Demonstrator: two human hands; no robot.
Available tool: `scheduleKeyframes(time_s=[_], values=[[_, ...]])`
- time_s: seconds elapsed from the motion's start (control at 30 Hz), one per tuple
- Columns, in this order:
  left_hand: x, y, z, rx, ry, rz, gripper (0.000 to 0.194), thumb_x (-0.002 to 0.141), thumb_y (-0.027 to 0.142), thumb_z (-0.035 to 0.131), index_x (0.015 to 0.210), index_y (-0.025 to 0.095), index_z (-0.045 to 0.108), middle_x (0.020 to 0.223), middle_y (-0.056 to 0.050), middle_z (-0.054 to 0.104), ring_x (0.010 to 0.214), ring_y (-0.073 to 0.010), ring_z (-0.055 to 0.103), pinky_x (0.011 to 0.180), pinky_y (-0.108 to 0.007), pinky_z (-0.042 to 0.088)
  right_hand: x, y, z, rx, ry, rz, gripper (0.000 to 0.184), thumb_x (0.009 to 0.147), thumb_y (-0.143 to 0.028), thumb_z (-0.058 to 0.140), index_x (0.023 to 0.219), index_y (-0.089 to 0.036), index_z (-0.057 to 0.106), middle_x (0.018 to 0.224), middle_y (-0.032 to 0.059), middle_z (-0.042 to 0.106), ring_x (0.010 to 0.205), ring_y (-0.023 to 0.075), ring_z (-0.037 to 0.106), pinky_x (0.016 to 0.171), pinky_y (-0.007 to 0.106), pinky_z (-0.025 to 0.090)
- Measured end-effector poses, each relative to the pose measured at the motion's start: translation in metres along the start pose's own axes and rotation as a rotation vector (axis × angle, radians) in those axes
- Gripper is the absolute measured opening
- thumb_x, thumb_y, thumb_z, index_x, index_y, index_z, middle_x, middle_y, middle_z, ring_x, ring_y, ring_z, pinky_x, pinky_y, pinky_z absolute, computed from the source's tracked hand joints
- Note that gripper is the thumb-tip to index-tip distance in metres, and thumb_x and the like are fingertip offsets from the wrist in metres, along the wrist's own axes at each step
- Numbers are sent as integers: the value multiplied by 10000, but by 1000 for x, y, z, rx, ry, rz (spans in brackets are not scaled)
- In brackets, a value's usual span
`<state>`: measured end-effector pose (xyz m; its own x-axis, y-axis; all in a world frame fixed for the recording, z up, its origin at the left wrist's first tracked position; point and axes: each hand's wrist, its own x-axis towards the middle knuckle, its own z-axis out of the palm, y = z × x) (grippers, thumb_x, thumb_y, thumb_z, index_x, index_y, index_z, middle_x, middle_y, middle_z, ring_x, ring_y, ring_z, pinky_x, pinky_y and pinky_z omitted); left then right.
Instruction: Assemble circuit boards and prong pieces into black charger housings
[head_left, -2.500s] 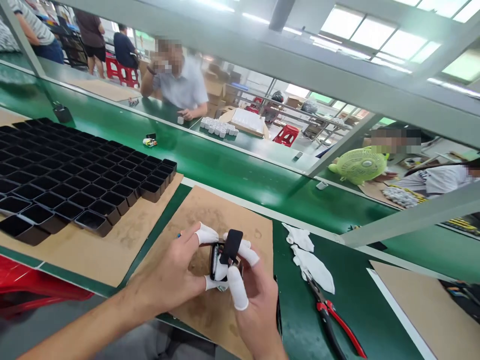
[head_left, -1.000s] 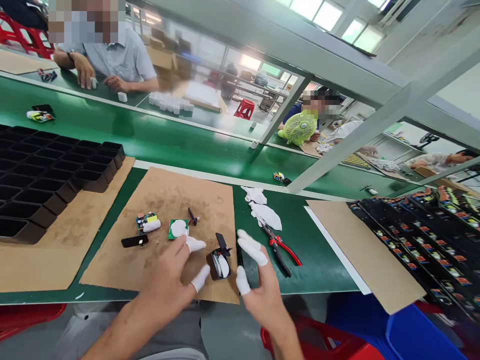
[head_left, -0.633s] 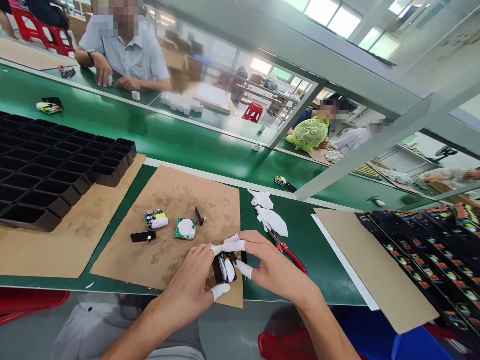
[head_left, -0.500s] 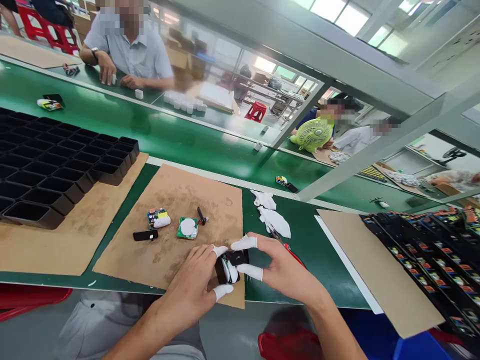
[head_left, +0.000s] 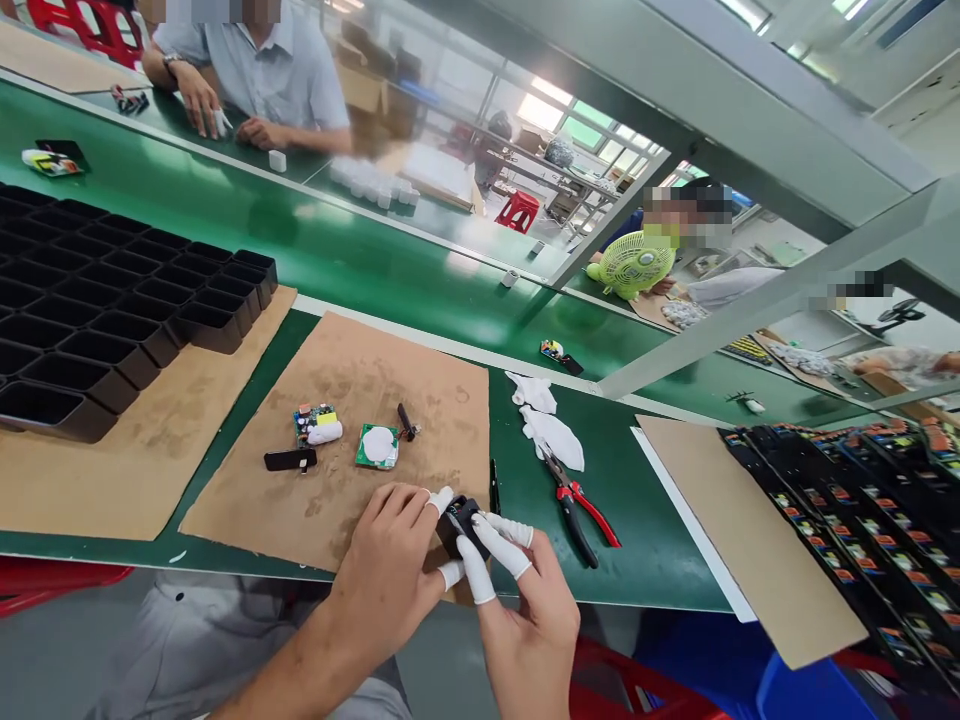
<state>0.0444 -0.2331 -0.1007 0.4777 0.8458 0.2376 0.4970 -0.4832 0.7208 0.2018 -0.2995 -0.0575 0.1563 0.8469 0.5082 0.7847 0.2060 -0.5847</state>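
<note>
My left hand (head_left: 390,555), with white finger cots on thumb and forefinger, grips a small black plastic housing (head_left: 459,512) from its left side. From the right, my right hand (head_left: 529,590), also in finger cots, presses its fingertips onto the same housing. Fingers cover much of the housing, so its inside is mostly hidden. Beyond my hands, on a cardboard sheet (head_left: 292,530), lie a circuit board with a white wrapped part (head_left: 319,425), a black strip piece (head_left: 291,459), a green board with a white round pad (head_left: 377,446) and a small black wired part (head_left: 406,422).
Red-and-black pliers (head_left: 574,505) and a white cloth (head_left: 553,437) lie to the right. Black open boxes (head_left: 97,380) stand at left; black rows of boards (head_left: 840,540) fill the far right. A co-worker (head_left: 262,90) sits across the green bench (head_left: 360,250).
My right hand has swung in from the right and lower, now pressing on the housing. White contents seen in the housing before are now covered. The pliers have come into fuller view.
</note>
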Motion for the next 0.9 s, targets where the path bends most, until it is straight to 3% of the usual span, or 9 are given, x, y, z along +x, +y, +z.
scheduleKeyframes(time_s=[0.2,0.47,0.63,0.8,0.9], values=[[0,-1,1,22,23,5,442,789,19,690,1177,228,649,1180,-83,766,1138,-343,687,1034,-514,584,0,-4,2,-80,-29,-68,319,1067,-99,708,1297,-262,858,1169,98,769,1022,219,839,858,287,720],[1,-2,2,-2,47,50,423,748,9,695,1104,228,632,1125,-74,749,1096,-334,690,1012,-513,607,-11,10,-4,-384,-146,-260,264,1113,-124,626,1300,-217,788,1203,155,771,1052,300,874,834,369,748],[1,-5,1,-34,52,29,449,730,38,712,1127,227,622,1189,-95,755,1145,-356,696,1034,-545,607,-10,13,-7,-374,-144,-255,234,1108,-100,591,1101,-215,795,1179,146,766,988,269,886,768,316,738],[2,-5,-2,-56,29,23,389,784,76,717,1126,237,624,1167,-88,752,1118,-345,696,1007,-525,610,-11,16,-1,-362,-104,-265,376,1115,-113,628,1431,-255,776,1367,154,772,1194,298,862,927,359,753],[1,-5,-1,-29,34,34,382,796,65,700,1137,224,636,1172,-97,756,1118,-348,695,1008,-521,612,-13,13,7,-350,-20,-268,345,1115,-97,630,1374,-242,806,1319,147,782,1152,278,867,934,355,754]])
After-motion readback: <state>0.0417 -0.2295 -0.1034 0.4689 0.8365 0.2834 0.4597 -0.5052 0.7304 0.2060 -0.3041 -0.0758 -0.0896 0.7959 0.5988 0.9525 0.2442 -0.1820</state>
